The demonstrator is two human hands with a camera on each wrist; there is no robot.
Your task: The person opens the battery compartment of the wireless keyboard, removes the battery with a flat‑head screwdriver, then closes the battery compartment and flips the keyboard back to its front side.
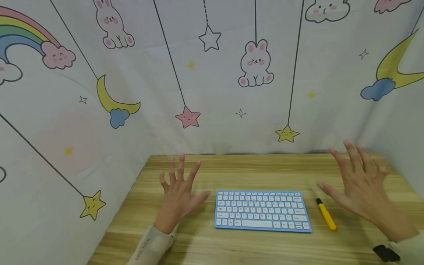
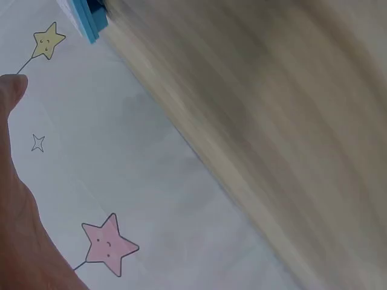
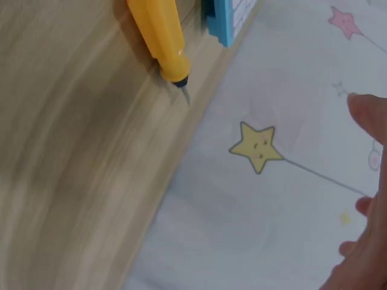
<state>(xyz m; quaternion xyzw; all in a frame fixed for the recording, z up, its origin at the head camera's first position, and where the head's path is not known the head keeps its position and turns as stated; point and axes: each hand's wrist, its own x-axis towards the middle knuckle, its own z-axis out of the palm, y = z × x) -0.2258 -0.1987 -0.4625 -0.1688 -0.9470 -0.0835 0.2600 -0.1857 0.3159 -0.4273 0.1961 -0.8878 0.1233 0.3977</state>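
Observation:
A light blue keyboard (image 1: pixel 261 210) with white keys lies flat on the wooden table, and its corner (image 2: pixel 86 21) shows at the top of the left wrist view. Just right of it lies a screwdriver (image 1: pixel 326 216) with a yellow handle, black collar and thin metal shaft, its tip pointing to the back. My left hand (image 1: pixel 180 197) is held left of the keyboard, fingers spread and holding nothing. To the right of the screwdriver my right hand (image 1: pixel 361 187) is spread too, with nothing in it; its thumb comes near the screwdriver's tip in the head view.
The wooden table (image 1: pixel 265 246) runs back to a white cloth (image 1: pixel 218 136) printed with stars, moons and bunnies. That cloth also rises along the left side. A dark strap piece (image 1: pixel 385 253) shows by the right sleeve (image 1: pixel 410 250).

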